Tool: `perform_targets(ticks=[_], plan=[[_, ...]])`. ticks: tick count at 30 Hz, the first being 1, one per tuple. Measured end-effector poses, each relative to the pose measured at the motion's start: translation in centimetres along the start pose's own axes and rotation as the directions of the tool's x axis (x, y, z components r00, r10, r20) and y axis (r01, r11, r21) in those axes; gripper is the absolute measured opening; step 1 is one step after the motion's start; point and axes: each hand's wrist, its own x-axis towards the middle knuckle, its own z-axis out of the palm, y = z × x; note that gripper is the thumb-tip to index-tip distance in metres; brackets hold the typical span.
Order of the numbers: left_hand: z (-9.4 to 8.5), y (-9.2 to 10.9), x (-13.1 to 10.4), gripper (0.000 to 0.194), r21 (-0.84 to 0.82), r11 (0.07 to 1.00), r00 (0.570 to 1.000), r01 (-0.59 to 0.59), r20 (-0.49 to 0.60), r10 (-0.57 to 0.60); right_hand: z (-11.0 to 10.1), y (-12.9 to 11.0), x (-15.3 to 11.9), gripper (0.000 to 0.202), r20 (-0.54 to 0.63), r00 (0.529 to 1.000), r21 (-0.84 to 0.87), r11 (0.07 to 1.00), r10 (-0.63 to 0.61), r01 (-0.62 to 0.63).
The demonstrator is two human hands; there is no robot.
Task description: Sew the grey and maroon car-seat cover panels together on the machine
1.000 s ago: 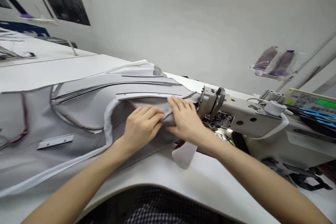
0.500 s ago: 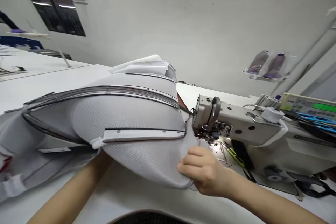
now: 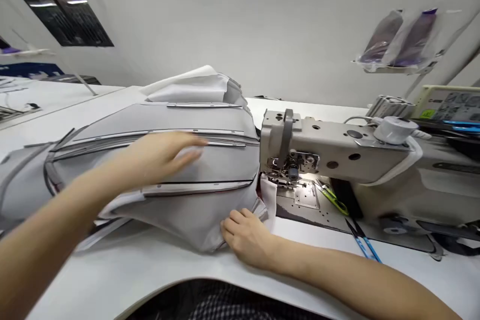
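Observation:
A bulky grey fabric cover point(image 3: 225, 164), with several white strips edged in black across it, lies on the table left of the sewing machine point(image 3: 330, 144). My left hand point(image 3: 161, 156), slightly blurred, hovers over or brushes the top of the cover, its fingers stretched out and thumb apart. Down at the cover's near right corner, my right hand point(image 3: 245, 239) grips the fabric with curled fingers. Beside that corner a pale fabric flap point(image 3: 268, 201) reaches toward the machine's lit needle area. The fabric under my right fingers is partly hidden.
Green-handled scissors point(image 3: 335, 200) lie on the machine bed, with a blue-handled pointed tool point(image 3: 363, 240) nearer me. A white tape roll point(image 3: 395, 130) sits on the machine arm. Bagged thread spools point(image 3: 416, 40) stand at the upper right. A control panel point(image 3: 453, 105) is behind the machine.
My left hand has come out from under the cover to above it. My right hand has moved left and still grips the near corner. The cover looks flatter, and the view has shifted.

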Motion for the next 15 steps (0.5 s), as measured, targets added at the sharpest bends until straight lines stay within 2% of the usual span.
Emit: perform_targets(ticks=[2, 4, 5, 6, 7, 8, 10, 12, 14, 15], plan=[[0.2, 1.9, 7.1, 0.038, 0.054, 0.996, 0.995, -0.073, 0.074, 0.069, -0.2, -0.3, -0.6, 0.017, -0.008, 0.999, -0.022, 0.999, 0.034, -0.034], [1.0, 4.2, 12.7, 0.041, 0.081, 0.984, 0.981, -0.156, 0.126, 0.145, -0.4, -0.3, -1.3, 0.017, -0.022, 0.998, -0.026, 0.998, 0.063, -0.064], [1.4, 5.0, 14.2, 0.041, 0.076, 0.978, 0.974, -0.192, 0.135, 0.181, -0.5, -0.2, -1.6, 0.018, -0.028, 0.997, -0.026, 0.997, 0.075, -0.075], [1.7, 5.3, 14.5, 0.042, 0.071, 0.973, 0.967, -0.218, 0.153, 0.206, -0.7, -0.1, -1.8, 0.019, -0.030, 0.996, -0.027, 0.996, 0.087, -0.088], [2.0, 5.0, 13.6, 0.043, 0.069, 0.971, 0.963, -0.227, 0.165, 0.213, -0.9, 0.0, -2.1, 0.021, -0.030, 0.995, -0.027, 0.995, 0.096, -0.097], [2.2, 4.2, 11.6, 0.046, 0.066, 0.970, 0.961, -0.232, 0.168, 0.218, -1.1, 0.0, -2.3, 0.022, -0.025, 0.995, -0.025, 0.995, 0.100, -0.100], [2.4, 1.8, 4.9, 0.052, 0.066, 0.972, 0.968, -0.224, 0.132, 0.214, -1.4, 0.2, -2.5, 0.023, -0.003, 0.995, -0.010, 0.995, 0.099, -0.099], [2.8, -0.2, -3.1, 0.051, 0.023, 0.956, 0.956, -0.293, 0.043, 0.292, -1.3, 0.4, -2.4, 0.023, 0.031, 0.996, 0.002, 0.996, 0.085, -0.085], [3.8, -1.1, -9.7, 0.046, 0.093, 0.974, 0.972, -0.206, -0.093, 0.215, -1.3, 0.4, -1.9, 0.020, 0.076, 0.995, -0.015, 0.998, 0.069, -0.068], [4.4, -1.2, -11.9, 0.038, 0.118, 0.981, 0.971, -0.153, -0.168, 0.172, -1.6, 0.3, -1.6, 0.014, 0.098, 0.993, -0.030, 0.998, 0.059, -0.057]])
